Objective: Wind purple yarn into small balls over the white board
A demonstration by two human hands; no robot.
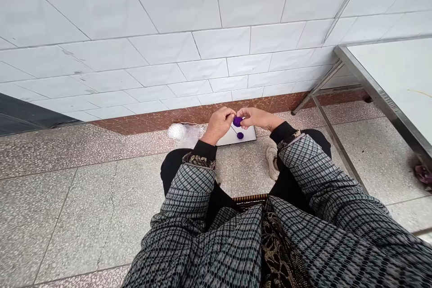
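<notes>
A small, fuzzy-looking purple ball [237, 121] sits at the fingertips of my right hand [259, 118], whose thumb and fingers close on its side. My left hand [219, 126] is closed in a pinch right beside the ball; what lies between its fingertips is too small to make out. Just below, a second purple ball [240, 135] shows over a white, dark-edged board [249, 134] on the floor. A thin dark line runs near it, below my left fingertips. My hands and forearms hide part of the board.
Clear plastic wrapping with white material [184, 132] lies left of the board, by the wall. At the right stands a metal-framed table [388, 99] with a yellow strand on its white top. A pale shoe [272, 162] rests near my right knee. The tiled wall [202, 45] rises close in front.
</notes>
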